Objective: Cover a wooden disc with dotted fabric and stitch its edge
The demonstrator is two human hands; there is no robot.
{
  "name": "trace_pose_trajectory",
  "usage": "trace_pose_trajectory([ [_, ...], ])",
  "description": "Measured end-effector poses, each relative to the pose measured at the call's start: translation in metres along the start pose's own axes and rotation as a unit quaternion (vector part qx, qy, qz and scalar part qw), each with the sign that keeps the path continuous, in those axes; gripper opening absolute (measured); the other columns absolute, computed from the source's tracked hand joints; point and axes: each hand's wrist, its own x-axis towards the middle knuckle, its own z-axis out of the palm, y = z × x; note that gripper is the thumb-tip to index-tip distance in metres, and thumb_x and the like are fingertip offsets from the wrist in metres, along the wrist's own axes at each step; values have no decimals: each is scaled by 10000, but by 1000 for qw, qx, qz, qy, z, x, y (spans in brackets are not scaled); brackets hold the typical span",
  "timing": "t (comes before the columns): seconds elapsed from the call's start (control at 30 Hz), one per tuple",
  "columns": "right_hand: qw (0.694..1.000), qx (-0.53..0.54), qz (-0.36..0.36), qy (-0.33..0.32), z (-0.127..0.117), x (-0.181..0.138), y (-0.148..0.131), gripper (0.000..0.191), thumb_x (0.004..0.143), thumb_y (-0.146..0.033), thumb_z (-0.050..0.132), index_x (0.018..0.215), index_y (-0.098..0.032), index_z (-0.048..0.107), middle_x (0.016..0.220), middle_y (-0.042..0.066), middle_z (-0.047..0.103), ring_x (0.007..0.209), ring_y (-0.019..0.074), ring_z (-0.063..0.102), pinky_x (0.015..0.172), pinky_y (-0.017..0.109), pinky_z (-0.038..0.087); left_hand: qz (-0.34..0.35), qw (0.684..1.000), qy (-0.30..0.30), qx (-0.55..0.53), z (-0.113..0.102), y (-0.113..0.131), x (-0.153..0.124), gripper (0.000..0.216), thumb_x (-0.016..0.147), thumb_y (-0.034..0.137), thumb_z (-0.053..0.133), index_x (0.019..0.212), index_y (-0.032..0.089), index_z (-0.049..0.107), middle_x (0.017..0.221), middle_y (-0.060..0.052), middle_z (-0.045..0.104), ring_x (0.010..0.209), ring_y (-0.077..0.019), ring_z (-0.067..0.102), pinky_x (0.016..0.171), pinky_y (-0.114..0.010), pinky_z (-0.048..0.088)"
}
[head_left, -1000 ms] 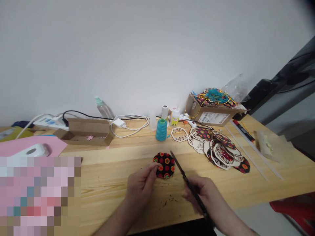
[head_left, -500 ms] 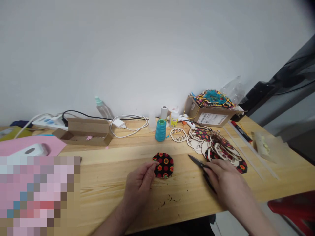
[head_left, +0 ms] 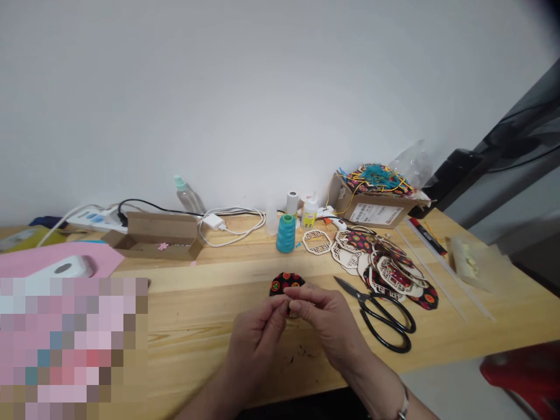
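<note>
A round piece of black fabric (head_left: 286, 281) with red and orange flowers is held just over the wooden table. My left hand (head_left: 258, 326) pinches its near edge. Fingers of my right hand (head_left: 328, 321) are closed at the same edge, touching the left fingertips, and both hands cover the lower part of the piece. Black-handled scissors (head_left: 371, 309) lie on the table right of my right hand, blades slightly apart and pointing to the back left. Dark scraps (head_left: 301, 354) are scattered beneath the hands.
Wooden lattice frames and patterned fabric pieces (head_left: 389, 271) are piled at the right. Behind stand a teal thread cone (head_left: 286, 234), a glue bottle (head_left: 310, 213) and a filled cardboard box (head_left: 378, 207). An open narrow box (head_left: 153, 239) and white cable (head_left: 236, 236) sit left.
My right hand has let go of the scissors, which now lie on the table, and has moved left to the fabric piece. My left hand still pinches the fabric.
</note>
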Motion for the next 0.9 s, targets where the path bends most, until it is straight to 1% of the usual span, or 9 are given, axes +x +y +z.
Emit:
trace_pose_trajectory([
  [0.23,999,22,-26,1,-1,-2,-2,34,605,-177,738,635,-186,723,648,-8,627,661,118,570,663,236,450,31,998,-24,52,3,4,0,261,875,291,432,798,179,655,476,62,411,441,-95,391,442,-191,320],
  [0.33,998,28,-49,7,-4,-3,-4,59,615,-152,722,584,-182,681,632,-26,585,625,100,537,612,214,434,66,993,-33,92,2,4,1,287,881,254,423,702,182,636,501,39,510,481,-106,488,502,-201,384],
  [0.47,993,35,-112,4,-11,-4,-17,89,680,-148,679,605,-187,652,709,-16,577,708,110,531,663,222,431,170,970,-26,173,-5,-4,12,237,870,199,449,870,213,685,936,-64,686,909,-196,586,806,-315,444],
  [0.6,982,18,-189,8,-20,-8,-34,82,708,-156,682,664,-225,676,809,-3,563,781,125,522,672,237,431,176,925,140,306,-19,-2,18,278,820,214,522,1062,197,657,1324,-157,461,1189,-326,386,964,-511,300],
  [0.7,964,-72,-251,50,-23,-14,-40,107,708,-153,694,704,-260,700,794,-5,500,765,125,488,617,229,414,133,920,245,275,-26,15,3,302,785,289,573,1040,155,659,1149,-177,552,1011,-300,503,865,-431,387],
  [0.73,955,-108,-271,62,-23,-16,-40,121,711,-148,693,716,-268,704,783,-5,480,758,125,478,611,231,409,95,945,214,228,-26,23,-4,237,786,322,572,933,176,687,975,-136,618,901,-266,545,779,-370,424],
  [0.8,932,-175,-310,74,-22,-23,-37,147,725,-136,683,741,-280,706,757,-9,452,731,123,465,609,239,404,-45,995,18,84,-22,36,-19,307,799,420,533,650,199,684,604,-57,613,574,-175,526,528,-260,391],
  [0.83,919,-208,-327,72,-21,-26,-35,155,734,-131,675,755,-282,704,746,-9,444,718,123,461,607,243,402,-128,988,-82,-4,-17,40,-25,375,807,464,503,625,192,686,541,-49,605,475,-137,464,446,-232,324],
  [0.9,890,-269,-362,62,-19,-35,-29,166,752,-122,648,775,-278,700,742,-4,433,711,129,455,603,252,400,-256,933,-180,-176,-7,43,-31,435,802,531,469,727,178,712,547,-52,634,339,-66,290,359,-214,169],
])
